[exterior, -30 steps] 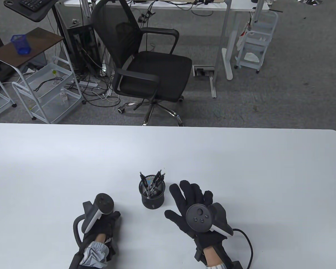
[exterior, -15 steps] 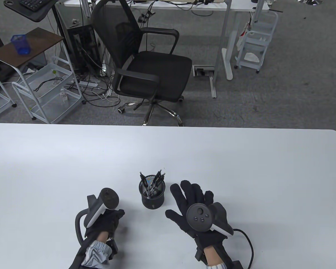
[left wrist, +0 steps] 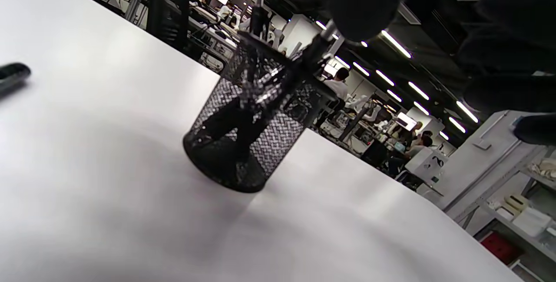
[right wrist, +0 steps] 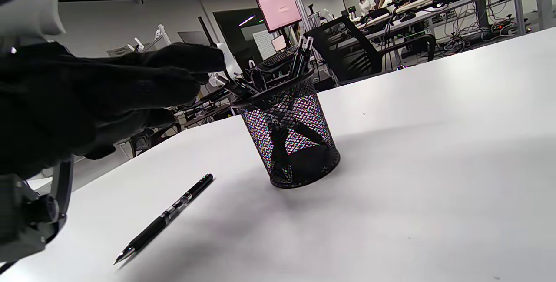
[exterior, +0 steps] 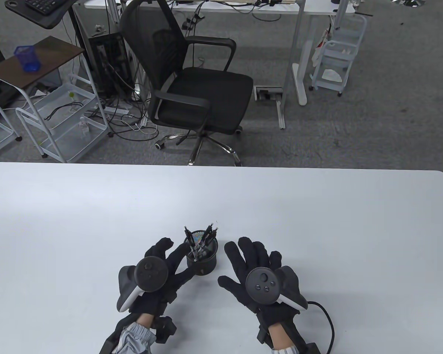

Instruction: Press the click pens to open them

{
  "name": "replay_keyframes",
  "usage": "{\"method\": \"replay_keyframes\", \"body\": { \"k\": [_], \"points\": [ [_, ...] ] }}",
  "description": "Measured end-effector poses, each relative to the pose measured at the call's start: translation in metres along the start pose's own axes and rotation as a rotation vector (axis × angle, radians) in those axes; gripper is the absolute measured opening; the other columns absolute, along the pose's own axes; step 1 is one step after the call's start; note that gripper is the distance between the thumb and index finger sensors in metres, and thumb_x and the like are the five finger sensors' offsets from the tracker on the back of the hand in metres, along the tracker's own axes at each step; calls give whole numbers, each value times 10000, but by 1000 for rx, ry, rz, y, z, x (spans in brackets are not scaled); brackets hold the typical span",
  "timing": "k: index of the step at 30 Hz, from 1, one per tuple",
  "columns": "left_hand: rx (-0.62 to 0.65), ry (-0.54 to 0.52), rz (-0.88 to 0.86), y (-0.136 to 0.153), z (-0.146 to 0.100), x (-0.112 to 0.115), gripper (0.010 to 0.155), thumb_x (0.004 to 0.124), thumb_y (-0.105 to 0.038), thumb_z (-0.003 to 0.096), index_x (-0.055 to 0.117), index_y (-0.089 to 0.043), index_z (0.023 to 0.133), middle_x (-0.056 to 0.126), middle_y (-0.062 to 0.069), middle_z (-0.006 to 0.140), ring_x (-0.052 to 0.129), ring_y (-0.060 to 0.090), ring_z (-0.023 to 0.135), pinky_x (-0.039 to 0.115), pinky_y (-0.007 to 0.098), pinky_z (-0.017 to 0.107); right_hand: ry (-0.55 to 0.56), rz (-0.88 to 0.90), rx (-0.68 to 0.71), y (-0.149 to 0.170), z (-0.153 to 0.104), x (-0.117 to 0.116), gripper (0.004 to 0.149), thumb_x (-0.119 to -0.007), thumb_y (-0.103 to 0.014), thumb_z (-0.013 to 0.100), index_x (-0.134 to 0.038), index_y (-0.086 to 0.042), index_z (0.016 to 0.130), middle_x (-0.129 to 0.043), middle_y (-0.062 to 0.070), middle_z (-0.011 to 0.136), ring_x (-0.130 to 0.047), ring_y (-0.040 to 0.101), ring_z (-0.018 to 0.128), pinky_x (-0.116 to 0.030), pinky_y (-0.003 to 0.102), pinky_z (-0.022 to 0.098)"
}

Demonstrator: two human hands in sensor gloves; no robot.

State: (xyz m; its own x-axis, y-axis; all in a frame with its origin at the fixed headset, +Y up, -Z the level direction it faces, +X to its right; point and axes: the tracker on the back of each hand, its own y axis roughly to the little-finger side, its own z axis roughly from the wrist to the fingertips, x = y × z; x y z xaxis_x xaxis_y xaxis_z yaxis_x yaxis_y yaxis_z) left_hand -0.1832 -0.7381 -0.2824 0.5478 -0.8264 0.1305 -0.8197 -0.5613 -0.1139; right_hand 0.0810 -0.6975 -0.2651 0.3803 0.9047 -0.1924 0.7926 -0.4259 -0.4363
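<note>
**Black mesh cup of click pens, left hand reaching in**

Nearest the person, the right hand [exterior: 256, 274] is lying palm-down on the white table [exterior: 317, 228], fingers spread and holding nothing, just beside the pen cup [exterior: 201, 258] on its right. The left hand [exterior: 162, 263] is reaching at the cup from the other side, with its fingers extended toward the rim. In the right wrist view its fingertips [right wrist: 204, 62] are sitting right at the pens' upper ends, but whether they are already pinching one I cannot tell; the left wrist view is only showing a dark finger blocking the top of a pen.

One loose pen [right wrist: 167, 217] is lying flat on the table near the left hand, its metal tip showing, so it is probably clicked open already. It is hidden under the hand in the table view.

Beyond the fingers, several click pens [exterior: 203, 238] are standing tilted in the cup, leaning against the rim and each other.

These pens are looking light, stiff and smooth-barrelled, so a glove may be slipping on them. The cup is also light wire mesh and is likely tipping easily under a sideways pull. Taking one pen by its upper barrel and lifting straight up seems safest, leaving the thumb free for the button.

Farther off, an office chair [exterior: 192, 84] is standing behind the table.
</note>
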Motion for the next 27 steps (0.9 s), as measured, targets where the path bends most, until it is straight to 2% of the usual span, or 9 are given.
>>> {"method": "replay_keyframes", "body": {
  "k": [11,27],
  "points": [
    [-46,4,80,-8,10,26,621,663,-594,683,458,-361,1222,75,187,1251,96,523,1082,186,730,766,1,4,-1,0,0,0,767,-526,-542,657,-177,-168,1229,-80,296,1251,-145,639,1073,-70,845,626],
    [-85,-28,80,-11,17,37,575,624,-589,697,520,-357,1213,106,205,1247,107,539,1075,188,736,756,4,10,4,0,0,1,766,-526,-542,658,-179,-168,1229,-80,297,1251,-144,640,1072,-70,845,626]
  ]
}}
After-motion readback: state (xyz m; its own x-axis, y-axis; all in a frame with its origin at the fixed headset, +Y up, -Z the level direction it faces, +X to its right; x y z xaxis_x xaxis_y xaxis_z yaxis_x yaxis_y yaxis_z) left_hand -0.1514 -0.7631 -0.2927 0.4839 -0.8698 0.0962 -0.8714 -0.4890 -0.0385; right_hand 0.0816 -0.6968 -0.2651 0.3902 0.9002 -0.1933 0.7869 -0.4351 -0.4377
